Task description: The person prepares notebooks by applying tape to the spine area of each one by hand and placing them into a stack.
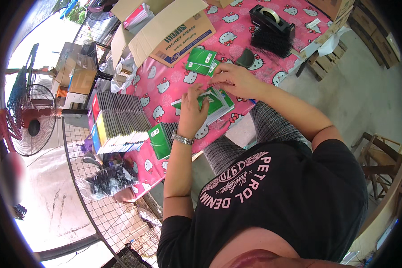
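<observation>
Several small green memo notebooks (219, 106) lie before me at the table's near edge, some with white pages showing and lifted. My left hand (194, 108), with a metal watch on its wrist, is bent over their left side, thumb and fingers closed at the covers. My right hand (237, 81) is at their far edge, its fingertips pinched together; what they hold is too small to make out. Just beyond the fingers lie more green notebooks (202, 60). A stack of green notebooks (160, 141) stands left of my left wrist.
Rows of spiral notebooks (120, 118) stand at the left on a pink patterned tablecloth (158, 89). An open cardboard box (178, 38) is at the back. A black tape dispenser (272, 22) and a pile of black binding coils (270, 43) are at the back right. A fan (33, 127) stands far left.
</observation>
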`<move>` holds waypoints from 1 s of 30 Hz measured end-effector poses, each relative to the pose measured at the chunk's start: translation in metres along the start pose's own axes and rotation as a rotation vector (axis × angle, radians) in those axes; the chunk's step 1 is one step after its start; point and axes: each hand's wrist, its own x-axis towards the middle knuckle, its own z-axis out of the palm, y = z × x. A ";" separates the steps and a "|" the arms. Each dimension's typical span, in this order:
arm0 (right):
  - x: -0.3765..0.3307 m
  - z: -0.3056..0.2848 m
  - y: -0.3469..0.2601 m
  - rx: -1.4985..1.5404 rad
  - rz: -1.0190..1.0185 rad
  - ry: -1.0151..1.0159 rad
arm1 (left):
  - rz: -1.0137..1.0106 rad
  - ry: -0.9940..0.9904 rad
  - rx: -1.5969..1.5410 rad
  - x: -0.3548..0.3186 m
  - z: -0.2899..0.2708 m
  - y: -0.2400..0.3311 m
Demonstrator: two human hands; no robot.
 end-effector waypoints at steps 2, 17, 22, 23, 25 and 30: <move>0.001 0.000 0.001 -0.037 -0.037 0.012 | 0.056 0.014 0.035 -0.001 0.002 -0.003; -0.002 -0.004 -0.002 -0.046 -0.145 0.019 | 0.018 0.037 0.030 -0.002 0.007 0.001; -0.002 -0.008 -0.008 0.287 0.381 -0.274 | 0.063 0.047 0.099 -0.003 0.009 0.003; -0.006 -0.004 -0.011 0.270 0.392 -0.239 | 0.085 0.051 0.136 -0.002 0.010 0.004; -0.019 0.006 -0.022 0.042 0.046 0.090 | 0.115 0.044 0.185 -0.001 0.010 0.007; -0.014 -0.001 -0.042 -0.103 0.101 -0.066 | 0.093 -0.053 0.174 -0.006 0.003 0.011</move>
